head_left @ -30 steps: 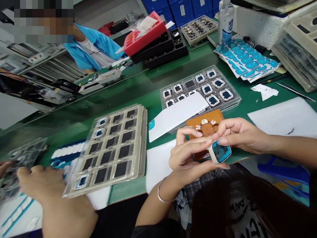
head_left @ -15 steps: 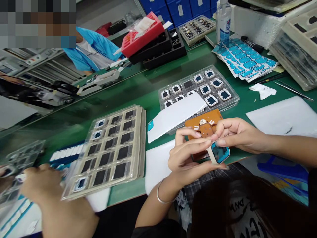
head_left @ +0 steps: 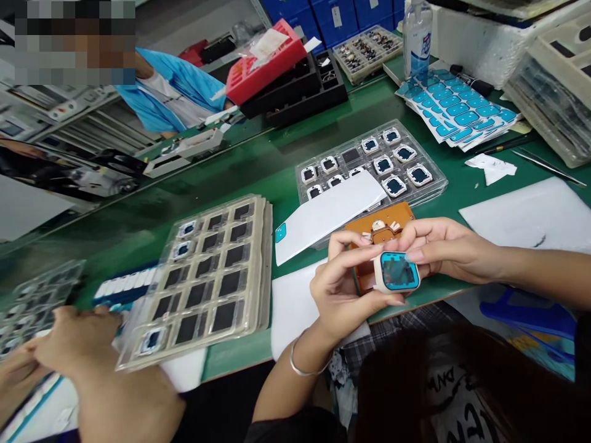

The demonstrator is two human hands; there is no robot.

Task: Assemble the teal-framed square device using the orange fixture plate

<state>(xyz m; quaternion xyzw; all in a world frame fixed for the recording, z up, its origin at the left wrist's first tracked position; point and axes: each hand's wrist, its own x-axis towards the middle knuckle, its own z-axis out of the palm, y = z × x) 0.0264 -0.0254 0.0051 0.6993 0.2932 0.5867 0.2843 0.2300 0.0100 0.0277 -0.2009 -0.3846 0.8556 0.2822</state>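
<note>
Between my hands is a white watch case with blue film around its dark face. My left hand grips the case from its left side, thumb below and fingers above. A metal bangle circles that wrist. My right hand pinches the upper right corner of the case with thumb and finger. Behind the hands lies an orange-brown block with a fixture on it, partly hidden by them. A white sheet with one blue sticker lies over a clear tray of watch cases.
A stacked tray with dark compartments stands left of my hands. A co-worker's hands are at the far left. Sheets of blue stickers, tweezers, a clear bottle and a white foam sheet lie to the right.
The watch case has turned in my hands, its face now more toward me and slightly further left and up. At the left, the co-worker's hands have shifted.
</note>
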